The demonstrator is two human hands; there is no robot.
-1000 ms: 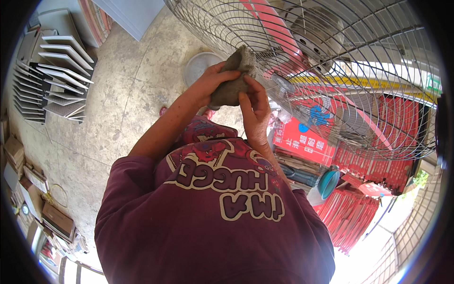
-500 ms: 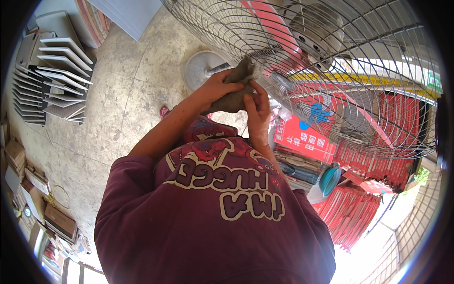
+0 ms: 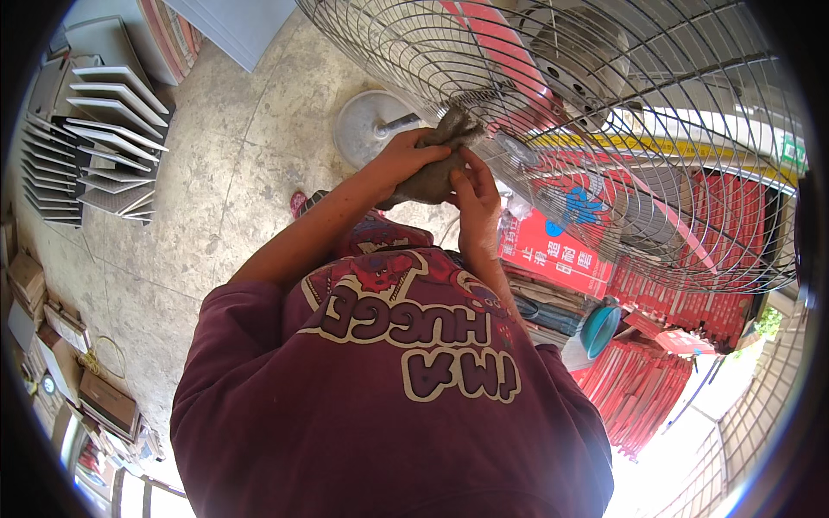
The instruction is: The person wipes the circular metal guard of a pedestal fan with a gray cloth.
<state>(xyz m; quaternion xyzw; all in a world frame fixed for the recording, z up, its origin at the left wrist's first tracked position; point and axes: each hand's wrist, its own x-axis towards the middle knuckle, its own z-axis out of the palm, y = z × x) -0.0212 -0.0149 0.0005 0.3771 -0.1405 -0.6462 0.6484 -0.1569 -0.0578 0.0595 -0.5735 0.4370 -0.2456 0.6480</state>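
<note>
A grey-brown cloth (image 3: 425,183) is bunched between my hands, right beside the wire cage of a large fan (image 3: 518,147). My left hand (image 3: 403,160) grips it from the left, thumb lying across the fabric. On the cloth's right side, my right hand (image 3: 476,194) pinches its edge between thumb and fingers. A crumpled end of the cloth sticks up above my fingers, close to the fan's wires. Red blades (image 3: 496,47) show behind the cage. The fan's round metal base (image 3: 352,129) rests on the floor just beyond my left hand.
Sample boards (image 3: 117,108) fan out in a rack at far left. Red cartons (image 3: 635,397) are stacked at right, near a teal round object (image 3: 602,331). Boxes and panels (image 3: 108,401) line the lower left. Concrete floor (image 3: 203,186) lies between.
The cloth is more bunched, and its upper end has folded over to the right. My right hand has shifted slightly right and down along its edge.
</note>
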